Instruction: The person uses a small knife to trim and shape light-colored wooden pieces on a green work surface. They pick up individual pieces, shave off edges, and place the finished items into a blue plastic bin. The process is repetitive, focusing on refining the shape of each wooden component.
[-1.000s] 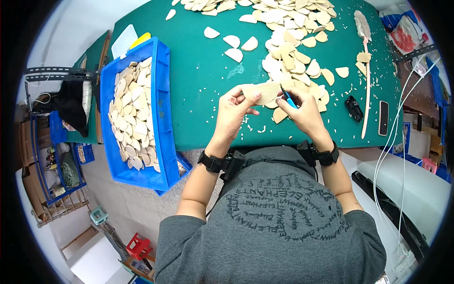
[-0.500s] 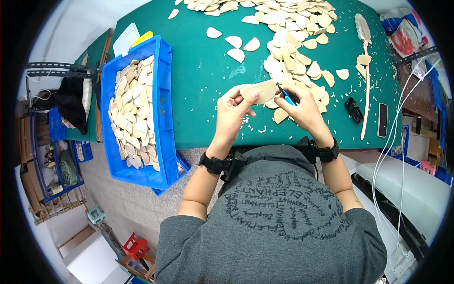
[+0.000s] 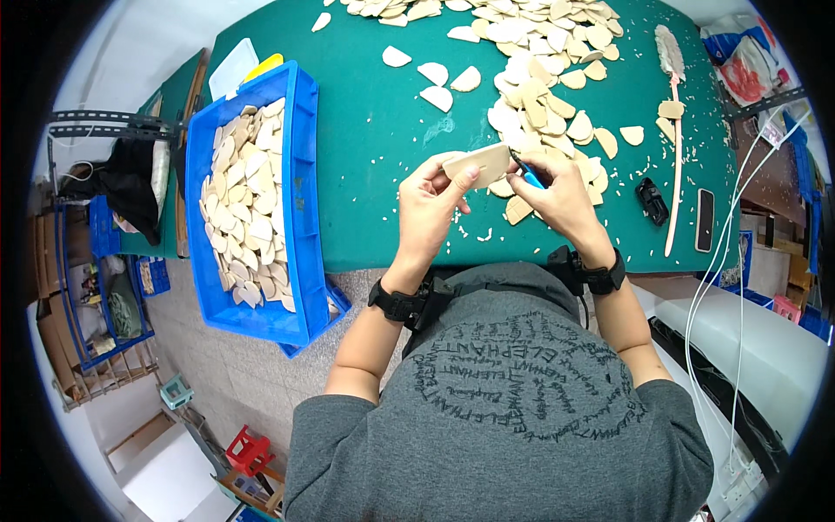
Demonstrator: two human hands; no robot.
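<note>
My left hand (image 3: 430,198) grips a flat beige half-round piece (image 3: 489,170) above the table, thumb on its face and fingers behind. A small slit or mark shows in the piece. My right hand (image 3: 561,193) is closed on a small blue-handled tool (image 3: 531,177). Its dark tip is at the right end of the piece; its exact kind is too small to make out. Just beyond and beneath my right hand lies a pile of similar half-round pieces (image 3: 532,109) on the green tabletop (image 3: 374,174).
At the left stands a blue crate (image 3: 300,200) filled with such pieces. To the right lie a black coiled item (image 3: 651,202), a long pink stick with a fluffy head (image 3: 674,174) and a phone (image 3: 704,222). Small pale scraps dot the tabletop. White cables (image 3: 722,235) hang at the right.
Both hands stay almost in place. The held piece has tilted slightly, and the tool's tip remains at its right end.
</note>
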